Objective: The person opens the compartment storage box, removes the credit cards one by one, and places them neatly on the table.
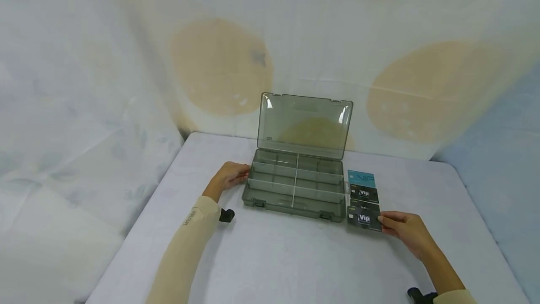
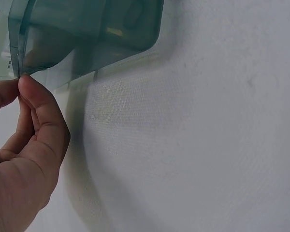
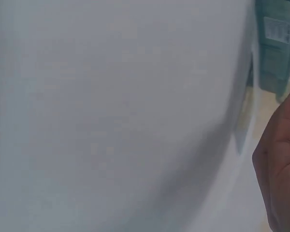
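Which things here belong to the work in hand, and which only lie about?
In use: box, touched at its side by the left hand; front black card, touched by the right hand.
Lying about: second black card; blue card.
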